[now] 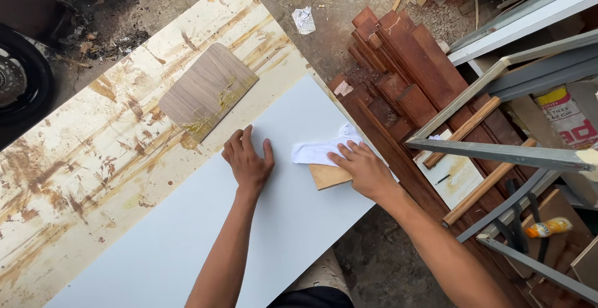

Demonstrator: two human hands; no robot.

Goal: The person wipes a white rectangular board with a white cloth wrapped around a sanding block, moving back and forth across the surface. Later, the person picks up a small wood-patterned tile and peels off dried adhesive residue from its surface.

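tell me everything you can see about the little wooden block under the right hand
The wooden block is a small, flat, light tan piece, plywood by its look, with straight edges and a bare face. It lies flat near the edge of the white panel, turned at an angle. A white cloth covers its upper end. The right hand rests over cloth and block. The left hand lies flat on the panel beside it, apart from the block.

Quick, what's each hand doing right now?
Left hand: open, flat on the white panel, holding nothing.
Right hand: pressing a white cloth and small wooden block onto the panel.
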